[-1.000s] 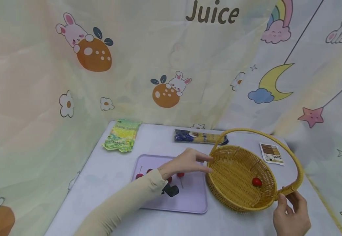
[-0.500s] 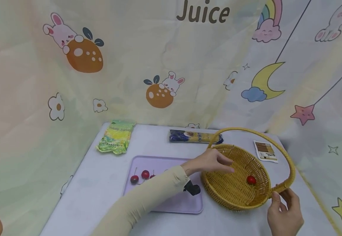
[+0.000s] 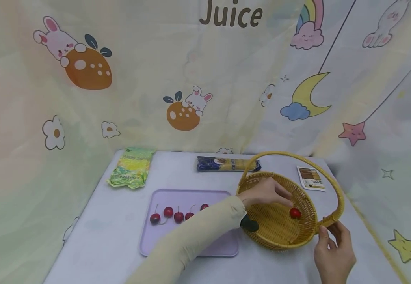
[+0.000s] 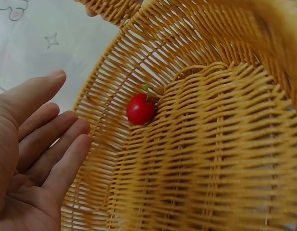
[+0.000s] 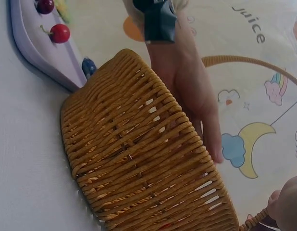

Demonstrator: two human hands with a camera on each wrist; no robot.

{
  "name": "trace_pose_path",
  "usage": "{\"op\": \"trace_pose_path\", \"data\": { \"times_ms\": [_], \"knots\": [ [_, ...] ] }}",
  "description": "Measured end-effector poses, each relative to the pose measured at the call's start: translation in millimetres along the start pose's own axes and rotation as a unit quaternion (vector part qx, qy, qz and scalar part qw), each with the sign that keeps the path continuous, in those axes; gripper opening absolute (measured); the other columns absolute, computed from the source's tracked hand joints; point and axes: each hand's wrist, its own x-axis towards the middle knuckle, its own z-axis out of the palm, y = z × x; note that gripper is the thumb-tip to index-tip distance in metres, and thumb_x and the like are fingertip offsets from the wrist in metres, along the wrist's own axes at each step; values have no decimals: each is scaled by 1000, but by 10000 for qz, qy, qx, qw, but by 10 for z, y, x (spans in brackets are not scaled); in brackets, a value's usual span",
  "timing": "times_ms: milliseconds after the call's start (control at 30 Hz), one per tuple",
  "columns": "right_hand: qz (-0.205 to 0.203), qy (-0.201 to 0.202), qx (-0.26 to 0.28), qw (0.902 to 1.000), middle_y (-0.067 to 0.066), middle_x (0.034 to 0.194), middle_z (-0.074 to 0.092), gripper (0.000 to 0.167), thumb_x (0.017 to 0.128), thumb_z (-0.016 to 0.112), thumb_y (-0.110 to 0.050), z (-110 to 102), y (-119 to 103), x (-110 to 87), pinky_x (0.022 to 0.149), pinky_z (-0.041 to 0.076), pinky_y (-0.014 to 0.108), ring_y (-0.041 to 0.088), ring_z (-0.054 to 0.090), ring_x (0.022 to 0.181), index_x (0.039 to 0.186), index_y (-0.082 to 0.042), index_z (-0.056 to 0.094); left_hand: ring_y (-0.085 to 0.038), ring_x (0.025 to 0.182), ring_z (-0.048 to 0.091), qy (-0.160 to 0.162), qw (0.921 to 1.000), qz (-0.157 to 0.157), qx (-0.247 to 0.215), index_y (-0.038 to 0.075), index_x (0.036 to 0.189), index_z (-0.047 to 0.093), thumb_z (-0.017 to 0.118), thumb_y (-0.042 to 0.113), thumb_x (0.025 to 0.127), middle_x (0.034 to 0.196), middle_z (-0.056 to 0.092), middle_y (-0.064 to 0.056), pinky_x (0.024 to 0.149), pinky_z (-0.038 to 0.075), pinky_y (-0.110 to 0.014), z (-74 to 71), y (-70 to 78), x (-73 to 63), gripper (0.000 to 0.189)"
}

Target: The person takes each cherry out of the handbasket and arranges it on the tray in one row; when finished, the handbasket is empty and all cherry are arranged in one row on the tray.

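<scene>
My left hand (image 3: 267, 191) reaches over the yellow wicker basket (image 3: 276, 232), its fingers bent a little with nothing between them. Just beyond the fingertips, a red cherry (image 3: 295, 213) lies inside, against the right part of the basket wall. The left wrist view shows this cherry (image 4: 141, 109) with its short green stem, apart from the fingers. At the basket's near right side, my right hand (image 3: 334, 250) grips the base of the arched handle between thumb and fingers. Several cherries (image 3: 178, 217) with stems lie on a lilac tray (image 3: 155, 236), partly hidden by the left sleeve.
A green and yellow packet (image 3: 131, 169) lies at the table's back left. A blue and yellow pasta packet (image 3: 228, 164) is at the back edge, behind the basket. Right of the basket lies a small white and brown packet (image 3: 311, 178). Printed cloth hangs behind the table.
My left hand has moved right, from the basket's left rim to over its inside, close to the cherry. The right hand keeps its grip. The head view has turned slightly right.
</scene>
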Motion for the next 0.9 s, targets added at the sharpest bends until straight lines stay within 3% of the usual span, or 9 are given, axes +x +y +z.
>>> {"op": "trace_pose_path", "data": {
  "times_ms": [267,500,567,767,900],
  "knots": [
    [113,-199,-216,9995,21,132,68,42,103,65,-10,49,-37,-9,83,41,-6,-20,52,111,143,-5,58,6,104,67,199,9996,-187,-81,22,114,83,87,34,87,103,80,16,87,52,-13,104,-25,122,30],
    [560,-353,-678,9955,16,141,65,44,107,59,-19,83,-60,-35,93,42,-1,20,61,135,149,-11,54,5,106,66,270,9981,-518,182,25,113,83,88,34,86,105,79,18,85,53,-14,225,-48,232,29],
    [609,-350,-696,9951,16,141,65,44,107,59,-19,95,-66,-42,95,43,0,24,60,135,150,-11,53,5,103,67,326,9973,-612,242,25,112,83,89,33,85,104,79,17,84,54,-15,248,-78,249,29],
    [759,-293,-625,9947,17,141,65,45,107,58,-21,78,-67,-46,90,42,-3,12,59,132,151,-13,52,6,99,66,356,9958,-748,382,23,112,83,90,31,84,101,80,16,82,53,-14,361,-144,305,29],
    [1022,-233,-615,9926,17,149,59,47,109,53,-24,40,-44,-38,106,44,10,13,54,140,155,-16,48,9,99,65,254,9957,-609,646,24,113,83,89,32,85,102,79,18,79,50,-10,456,-114,358,31]
  ]
}}
